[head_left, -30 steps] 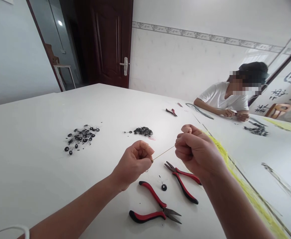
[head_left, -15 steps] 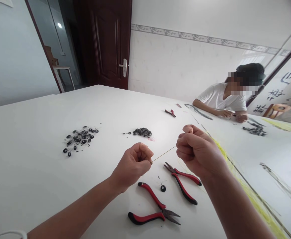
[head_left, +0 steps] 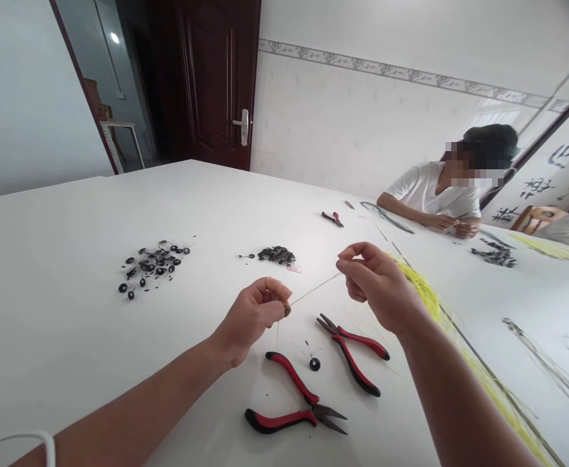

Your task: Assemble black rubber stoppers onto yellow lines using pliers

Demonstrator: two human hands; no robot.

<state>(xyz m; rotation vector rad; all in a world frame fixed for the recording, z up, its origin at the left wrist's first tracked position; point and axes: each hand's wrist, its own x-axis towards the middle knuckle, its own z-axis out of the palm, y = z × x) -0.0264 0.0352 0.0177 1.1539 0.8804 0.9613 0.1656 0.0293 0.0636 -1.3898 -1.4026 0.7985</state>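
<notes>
A thin pale cord (head_left: 315, 287) runs taut between my two hands above the white table. My left hand (head_left: 255, 311) is closed on a small brownish piece (head_left: 287, 311) at the cord's lower end; its kind is too small to make out. A loose strand hangs below that hand. My right hand (head_left: 374, 282) pinches the cord's upper end between thumb and fingertips. Beneath the hands lie two pairs of red and black pliers, one pair (head_left: 350, 350) to the right and another pair (head_left: 301, 408) nearer me. Between them sits a small black disc (head_left: 314, 364) with fine wires.
Two piles of black parts, a scattered pile (head_left: 153, 264) and a tighter pile (head_left: 275, 255), lie further off. Yellow strands (head_left: 423, 288) run along the right. More pliers (head_left: 333, 219) lie at the back, near a person in a white shirt (head_left: 440, 188) leaning on the table.
My right hand has loosened from a fist into a fingertip pinch and shifted slightly left. The brownish piece in my left hand shows more. The view has moved slightly.
</notes>
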